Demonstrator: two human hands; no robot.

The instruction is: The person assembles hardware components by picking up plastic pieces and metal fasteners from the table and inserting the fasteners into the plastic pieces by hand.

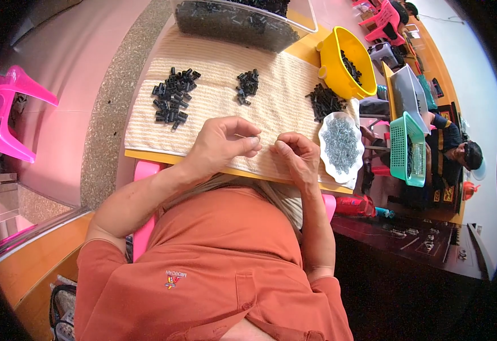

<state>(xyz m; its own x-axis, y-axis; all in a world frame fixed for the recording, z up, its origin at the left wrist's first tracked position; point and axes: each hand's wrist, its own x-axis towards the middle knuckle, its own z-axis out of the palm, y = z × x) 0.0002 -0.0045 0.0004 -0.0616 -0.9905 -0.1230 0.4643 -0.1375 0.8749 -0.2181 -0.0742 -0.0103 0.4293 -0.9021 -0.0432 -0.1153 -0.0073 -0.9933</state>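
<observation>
Black tube-like parts (174, 90) lie loose at the left of the striped towel (211, 74), beyond the hands. A smaller middle pile (248, 84) of similar parts sits farther right, and a right-hand pile (323, 103) lies against the base of the yellow tub (333, 63).

Hands: left hand (231, 141) and right hand (297, 154) face each other just above the towel's near part, apart, each with thumb and fingertips drawn together. Any piece between the tips is too fine to make out.

Progress (judgement): partway at most. The separate piles suggest some parts are already handled, though which pile is finished cannot be told. Plenty appears left: the clear bin (288, 38) holds a deep mass of black pieces, the yellow tub more, and the white scalloped dish (342, 178) is well covered with small clear or silvery pieces (341, 145).

Surface: pale wood at the edge (146, 155), mostly under the towel. Dish at its right edge, bin along the far side.

Room: pink floor (78, 85) with a speckled strip (120, 79); pink stool (8, 113) at left. At right, a green basket (398, 150) containing dark pieces, and a co-worker in a dark top (448, 136) beyond it.
</observation>
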